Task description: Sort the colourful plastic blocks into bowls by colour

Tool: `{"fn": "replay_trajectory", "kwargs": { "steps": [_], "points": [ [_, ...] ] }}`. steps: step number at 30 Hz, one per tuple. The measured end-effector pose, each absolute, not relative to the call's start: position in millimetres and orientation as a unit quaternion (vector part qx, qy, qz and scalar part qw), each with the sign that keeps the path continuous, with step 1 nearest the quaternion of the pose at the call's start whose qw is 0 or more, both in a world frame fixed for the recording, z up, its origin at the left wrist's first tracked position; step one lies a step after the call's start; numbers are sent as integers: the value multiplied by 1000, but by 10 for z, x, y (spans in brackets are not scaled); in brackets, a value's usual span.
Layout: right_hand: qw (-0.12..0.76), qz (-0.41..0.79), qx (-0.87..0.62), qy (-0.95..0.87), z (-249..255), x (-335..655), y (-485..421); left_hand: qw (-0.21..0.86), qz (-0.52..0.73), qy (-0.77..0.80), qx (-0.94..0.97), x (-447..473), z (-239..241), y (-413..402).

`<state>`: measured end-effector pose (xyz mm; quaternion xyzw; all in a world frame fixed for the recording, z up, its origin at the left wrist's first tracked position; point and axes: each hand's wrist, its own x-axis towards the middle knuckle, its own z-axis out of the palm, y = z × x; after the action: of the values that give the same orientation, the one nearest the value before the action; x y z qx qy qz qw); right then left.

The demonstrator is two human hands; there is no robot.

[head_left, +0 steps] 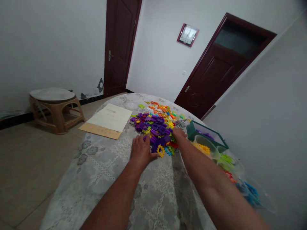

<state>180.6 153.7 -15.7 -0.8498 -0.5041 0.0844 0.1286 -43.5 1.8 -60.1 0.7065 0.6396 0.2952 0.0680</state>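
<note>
A heap of plastic interlocking building pieces (155, 125), mostly purple with yellow, orange, red, green and blue ones, lies on the table. My left hand (141, 148) rests at the heap's near left edge, fingers stretched out and thumb apart. By its thumb is a yellow ring-shaped piece (159, 147). On the heap's right side, my right hand (179, 133) reaches in against the pieces. Its fingers are mostly hidden, so whether they grip a piece does not show.
A round table with a patterned grey cloth (103, 179) holds everything. A green bin (191, 130) with purple pieces and clear tubs (213, 152) of sorted colours stand at right. Paper sheets (110, 116) lie at left. Beyond the table stands a stool (59, 116).
</note>
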Motion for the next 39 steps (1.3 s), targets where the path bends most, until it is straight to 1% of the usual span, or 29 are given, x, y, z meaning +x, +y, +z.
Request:
{"fn": "replay_trajectory", "kwargs": {
  "steps": [3,7,14,17,22,27,33,39],
  "points": [
    [136,51,-864,-482,-205,1718,1358,74,301,623,718,-388,-652,3],
    [172,24,-844,-508,-286,1577,1086,65,312,610,726,-355,-712,11],
    [283,7,-712,-642,-499,1355,641,55,339,575,743,-365,-784,55],
    [337,10,-656,-675,-575,1336,478,71,364,551,748,-356,-806,84],
    [412,29,-610,-676,-651,1373,251,135,405,514,745,-289,-779,126],
    [481,101,-575,-654,-684,1346,78,235,443,503,704,-231,-729,141],
    [504,124,-572,-635,-632,1286,63,356,473,522,615,-220,-575,126],
    [521,130,-578,-615,-668,1284,125,418,499,519,553,-218,-385,138]
  ]
}}
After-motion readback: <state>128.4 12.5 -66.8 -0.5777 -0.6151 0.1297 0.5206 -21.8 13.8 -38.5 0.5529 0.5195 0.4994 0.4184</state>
